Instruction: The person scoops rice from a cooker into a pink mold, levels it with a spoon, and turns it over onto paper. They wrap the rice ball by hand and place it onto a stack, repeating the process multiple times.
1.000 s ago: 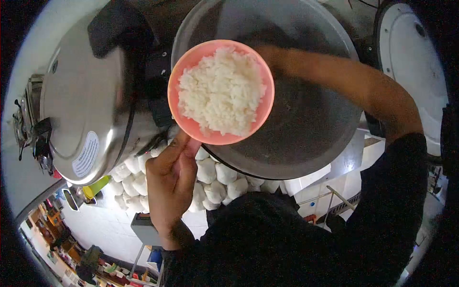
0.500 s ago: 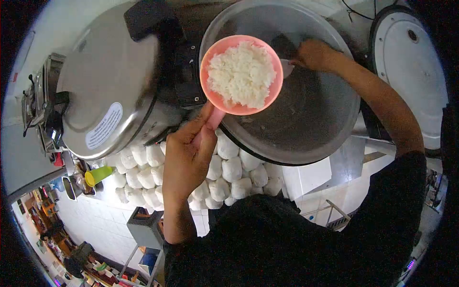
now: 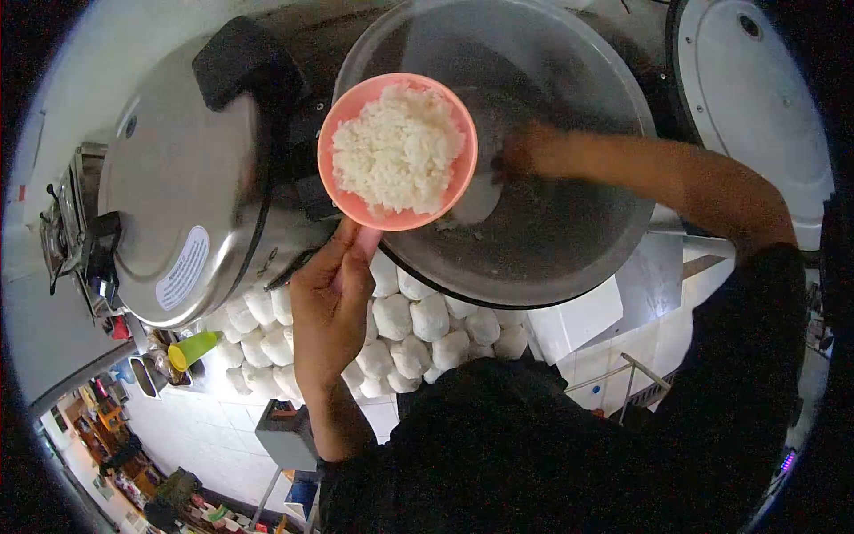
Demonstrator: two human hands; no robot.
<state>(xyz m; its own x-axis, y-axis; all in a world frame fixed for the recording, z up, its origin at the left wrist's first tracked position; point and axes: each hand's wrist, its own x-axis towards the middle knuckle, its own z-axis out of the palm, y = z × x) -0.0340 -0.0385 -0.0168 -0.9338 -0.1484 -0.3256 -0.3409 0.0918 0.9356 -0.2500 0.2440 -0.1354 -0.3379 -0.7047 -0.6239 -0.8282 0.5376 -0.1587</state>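
Note:
My left hand [image 3: 331, 298] is closed around the handle of a pink scoop [image 3: 470, 158], held above the left part of a large round pot [image 3: 623, 222]. White cooked rice [image 3: 398, 149] heaps up inside the scoop. Down in the pot, my right hand [image 3: 534, 151] is slightly blurred, its fingers wrapped round what looks like a pale rice paddle [image 3: 474, 201]. The paddle's flat blade points toward the front of the pot, partly hidden by the scoop. Scattered rice bits cling to the pot's grey inside.
A closed steel cooker [image 3: 178, 196] with a black handle stands left. An open lid [image 3: 747, 98] is at the right. Rows of white wrapped bundles [image 3: 391, 316] lie before the pot, near a yellow-green cup [image 3: 191, 350] and a white box [image 3: 578, 316].
My right hand and the paddle have moved left and toward me inside the pot. The scoop of rice sits further left in view, and the view itself has shifted.

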